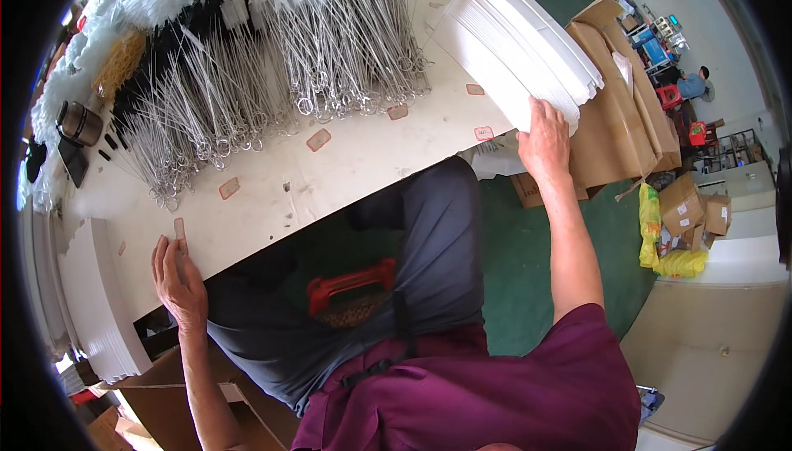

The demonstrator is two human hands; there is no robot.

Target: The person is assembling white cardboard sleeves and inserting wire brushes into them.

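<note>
While R hand (pixel 546 141) lies over the near end of the white stack (pixel 513 51) on the desk's (pixel 355 150) right side, prob. steadying its long, thin, paper-like strips, can't tell if it's gripping. L hand (pixel 179 288), fingers loosely extended, nothing visible in it, rests at the near edge, prob. for support. Metal wires (pixel 338 47) lie fanned, shiny loops nearest, prob. for easy reach; far tips pale, brush-like.

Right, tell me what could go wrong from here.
The white stack, touched by the right hand at the right end of the table, might slide off if pushed outward. The looped wires lie crowded and crossing, so they may snag one another if one is lifted.
</note>
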